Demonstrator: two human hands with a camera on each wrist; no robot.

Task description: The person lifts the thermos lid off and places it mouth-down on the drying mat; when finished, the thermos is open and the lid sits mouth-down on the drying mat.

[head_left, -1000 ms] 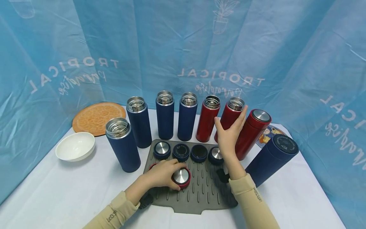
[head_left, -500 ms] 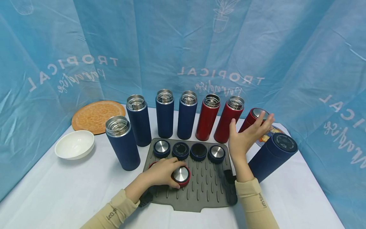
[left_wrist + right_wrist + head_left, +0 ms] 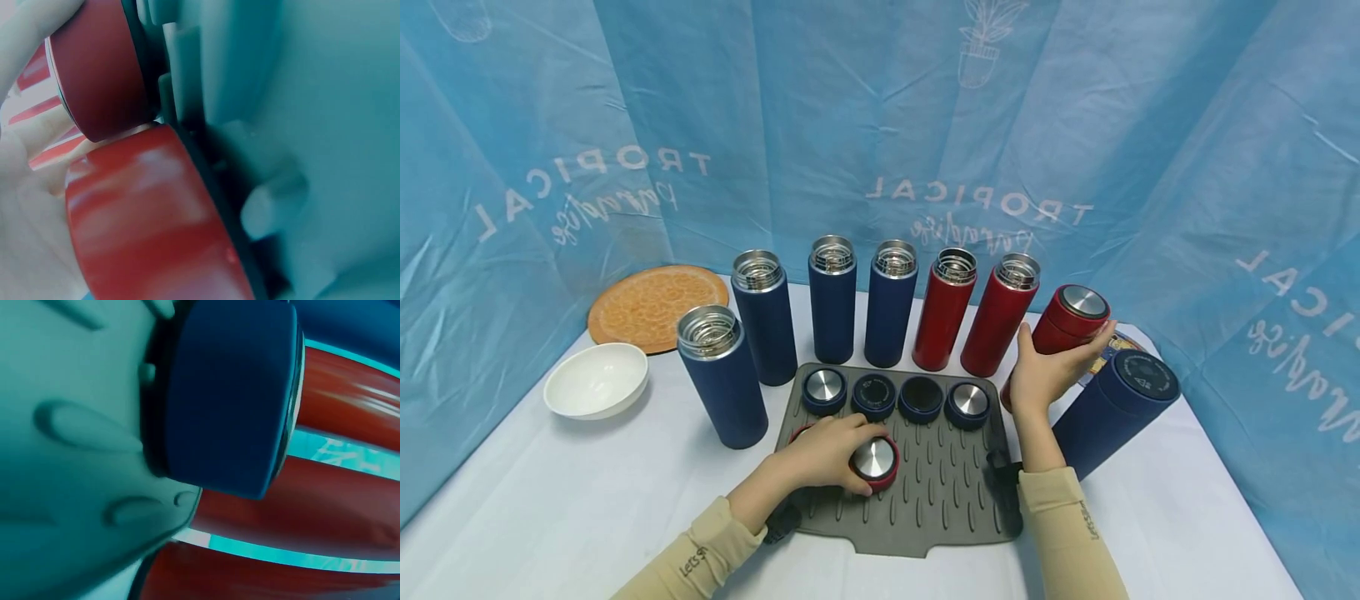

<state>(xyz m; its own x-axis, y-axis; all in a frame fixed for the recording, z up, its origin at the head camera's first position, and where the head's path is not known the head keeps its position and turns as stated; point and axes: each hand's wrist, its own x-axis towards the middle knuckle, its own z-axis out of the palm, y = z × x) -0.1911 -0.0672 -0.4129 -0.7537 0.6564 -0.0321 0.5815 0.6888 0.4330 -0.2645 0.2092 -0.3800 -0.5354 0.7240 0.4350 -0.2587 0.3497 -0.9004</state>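
Observation:
My left hand (image 3: 829, 454) grips a red bottle lid (image 3: 876, 461) with a brushed-steel top, on the grey ridged drying mat (image 3: 940, 500). Under my left palm lies a second red lid (image 3: 156, 219), mostly hidden in the head view. At the right, my right hand (image 3: 1048, 375) holds a capped red thermos (image 3: 1067, 321), thumb on its left side and fingers on its right. Several blue lids (image 3: 921, 398) stand in a row along the mat's back edge; one blue lid (image 3: 231, 394) fills the middle of the right wrist view.
Two red thermoses (image 3: 946, 312) without lids stand behind the mat. Several lidless blue thermoses (image 3: 891, 321) stand left of them. A capped blue thermos (image 3: 1112, 408) is right of my right arm. A white bowl (image 3: 597, 382) and an orange round mat (image 3: 655, 308) lie at the left.
My right hand has moved right from beside the lidless red thermos, spread its fingers, and come around the capped red thermos. My left hand has stayed on the red lid.

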